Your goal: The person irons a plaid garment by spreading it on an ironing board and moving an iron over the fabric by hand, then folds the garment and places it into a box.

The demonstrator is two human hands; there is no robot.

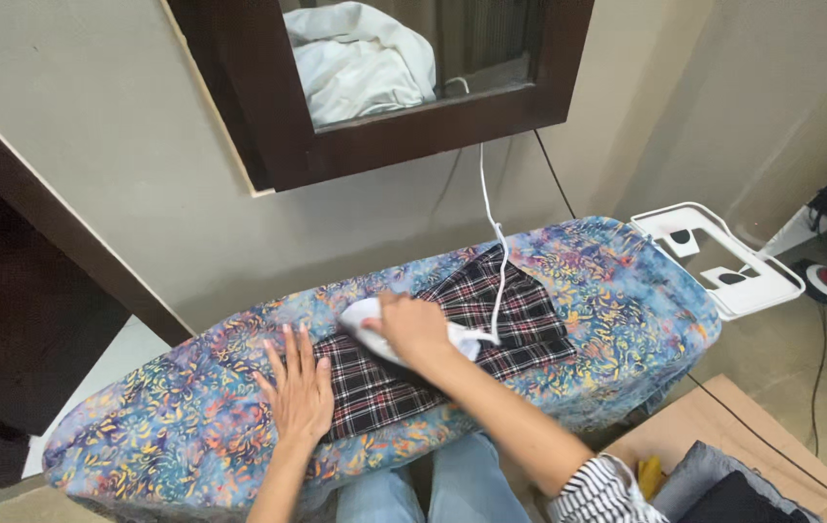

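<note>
Your right hand [413, 327] is clenched around the handle of a white iron [374, 329], fingers wrapped over the top so the handle itself is mostly hidden; the iron's pointed nose aims toward the narrow end of the ironing board [142, 416], and its soleplate sits on a dark plaid garment [491, 310]. Your left hand [297, 392] lies released and flat, fingers spread and pointing toward the wall, pressing on the near-left edge of that garment where it meets the board's cover, just beside the iron. The garment is spread across the middle of the board, running from near the front edge up toward the far edge. A white cord [491, 213] leaves the back of the iron, crosses the plaid cloth and climbs the wall to a dark wooden frame [287, 145] with white cloth [360, 58] bunched in it. The board's cover is a blue, orange and yellow pattern, and a white metal iron rest [757, 291] juts from its wide end.
</note>
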